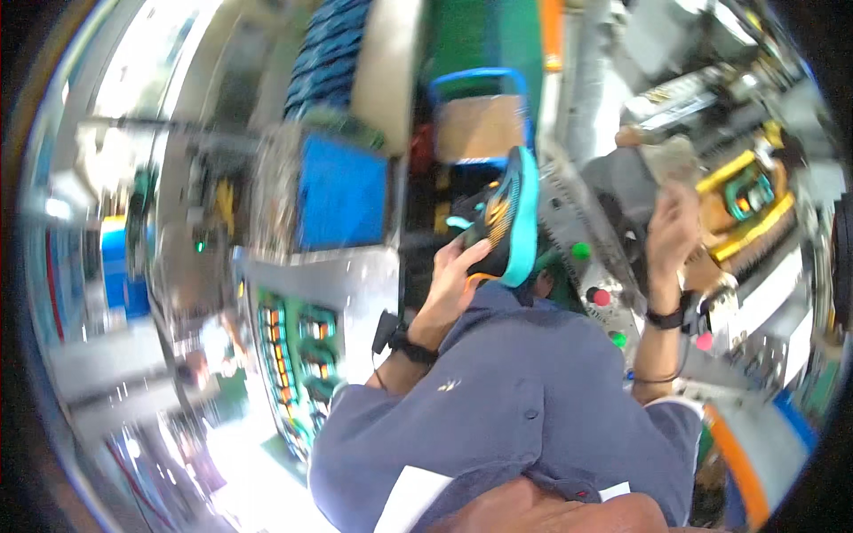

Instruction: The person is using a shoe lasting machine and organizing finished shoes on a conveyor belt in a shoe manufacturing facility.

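My left hand [455, 280] is closed round the heel end of a black sneaker [499, 226] with a thick teal sole and orange marks. The sneaker is held upright in front of my body, toe end up and sole facing right. Over the machine on the right is my right hand [673, 233], raised and smeared by motion. Beside its fingers are a grey, rounded piece [619, 182] and a pale, blurred part [673, 160]. Whether the fingers grip either one is hidden by the blur.
Green and red push buttons [601, 297] line the machine's metal panel near my body. Farther right, a yellow-edged fixture [751, 200] surrounds a teal and orange piece. A blue-framed cart [480, 115] carries a cardboard box ahead. Several teal-and-orange shoes [317, 329] stand at left, near a blue panel [342, 191].
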`<control>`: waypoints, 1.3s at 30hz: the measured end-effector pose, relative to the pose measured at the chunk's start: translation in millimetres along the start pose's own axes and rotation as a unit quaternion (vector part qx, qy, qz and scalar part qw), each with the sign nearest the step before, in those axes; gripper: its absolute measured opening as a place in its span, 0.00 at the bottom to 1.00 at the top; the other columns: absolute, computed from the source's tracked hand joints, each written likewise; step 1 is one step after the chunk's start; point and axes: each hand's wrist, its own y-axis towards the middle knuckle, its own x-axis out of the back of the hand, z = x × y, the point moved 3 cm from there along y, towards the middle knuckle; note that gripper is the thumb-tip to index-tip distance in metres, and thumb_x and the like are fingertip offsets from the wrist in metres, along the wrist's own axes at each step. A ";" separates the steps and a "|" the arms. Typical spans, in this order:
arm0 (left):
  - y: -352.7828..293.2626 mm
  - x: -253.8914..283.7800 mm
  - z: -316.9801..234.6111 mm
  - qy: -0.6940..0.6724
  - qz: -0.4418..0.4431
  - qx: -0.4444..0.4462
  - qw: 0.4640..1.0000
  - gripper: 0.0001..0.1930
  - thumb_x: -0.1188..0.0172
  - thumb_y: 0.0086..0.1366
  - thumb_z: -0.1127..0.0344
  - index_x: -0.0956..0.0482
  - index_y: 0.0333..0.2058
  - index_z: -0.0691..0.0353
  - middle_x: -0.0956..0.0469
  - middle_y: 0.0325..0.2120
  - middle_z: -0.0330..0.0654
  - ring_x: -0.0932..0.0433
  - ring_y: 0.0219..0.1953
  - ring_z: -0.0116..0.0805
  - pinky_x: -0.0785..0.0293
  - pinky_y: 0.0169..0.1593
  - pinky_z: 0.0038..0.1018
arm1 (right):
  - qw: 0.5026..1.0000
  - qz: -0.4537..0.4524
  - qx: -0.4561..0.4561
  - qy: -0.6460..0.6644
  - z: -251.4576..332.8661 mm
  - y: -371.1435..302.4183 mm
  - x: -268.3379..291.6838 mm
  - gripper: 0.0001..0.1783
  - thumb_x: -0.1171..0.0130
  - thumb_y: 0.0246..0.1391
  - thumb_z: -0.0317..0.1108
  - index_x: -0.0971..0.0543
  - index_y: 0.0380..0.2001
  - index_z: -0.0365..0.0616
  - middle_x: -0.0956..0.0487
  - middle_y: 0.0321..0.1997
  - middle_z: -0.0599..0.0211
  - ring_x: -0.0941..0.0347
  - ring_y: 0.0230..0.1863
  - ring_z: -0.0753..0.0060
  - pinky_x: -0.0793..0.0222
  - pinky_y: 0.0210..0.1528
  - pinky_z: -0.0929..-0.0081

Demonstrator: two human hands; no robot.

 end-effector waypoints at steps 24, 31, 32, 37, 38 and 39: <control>-130.7 491.0 80.6 -0.240 -0.549 -0.275 0.752 0.13 0.37 0.52 0.75 0.24 0.36 0.75 0.21 0.32 0.49 0.20 0.30 0.42 0.20 0.35 0.36 | 0.951 0.251 0.104 0.147 86.1 -78.2 -205.2 0.14 0.42 0.59 0.35 0.23 0.45 0.37 0.20 0.41 0.59 0.23 0.41 0.64 0.28 0.48 0.71; -154.9 683.5 104.6 0.118 -0.744 -0.041 0.657 0.26 0.36 0.46 0.61 0.26 0.43 0.72 0.20 0.35 0.61 0.21 0.39 0.60 0.26 0.44 0.45 | 0.920 0.252 0.205 0.218 351.9 -37.9 -274.0 0.11 0.44 0.60 0.32 0.21 0.44 0.41 0.20 0.48 0.63 0.23 0.47 0.69 0.28 0.48 0.73; -150.0 688.0 98.8 0.143 -0.726 -0.049 0.670 0.26 0.37 0.48 0.59 0.26 0.44 0.71 0.22 0.36 0.65 0.23 0.42 0.63 0.27 0.46 0.46 | 0.919 0.253 0.215 0.213 383.3 -36.6 -276.5 0.11 0.44 0.60 0.32 0.21 0.44 0.41 0.20 0.48 0.63 0.23 0.47 0.69 0.28 0.48 0.73; -219.0 675.7 36.5 0.251 -0.786 -0.125 0.551 0.19 0.37 0.55 0.62 0.23 0.45 0.63 0.20 0.40 0.53 0.20 0.41 0.54 0.27 0.49 0.40 | 0.892 0.256 0.217 0.302 507.7 -6.1 -278.4 0.13 0.46 0.60 0.24 0.22 0.48 0.37 0.20 0.49 0.62 0.25 0.50 0.71 0.28 0.50 0.73; -240.6 699.9 52.9 0.316 -0.820 -0.177 0.442 0.17 0.38 0.56 0.66 0.23 0.45 0.62 0.22 0.42 0.54 0.22 0.40 0.54 0.27 0.47 0.40 | 0.861 0.200 0.322 0.339 548.0 7.3 -273.7 0.13 0.46 0.61 0.25 0.23 0.48 0.35 0.21 0.50 0.61 0.26 0.51 0.71 0.30 0.52 0.75; -277.8 715.9 74.4 0.341 -0.831 -0.132 0.419 0.23 0.35 0.53 0.64 0.26 0.48 0.65 0.24 0.41 0.55 0.23 0.42 0.55 0.27 0.47 0.43 | 0.851 0.194 0.351 0.338 595.7 4.8 -279.6 0.14 0.45 0.61 0.26 0.23 0.49 0.35 0.21 0.50 0.61 0.26 0.51 0.71 0.30 0.52 0.75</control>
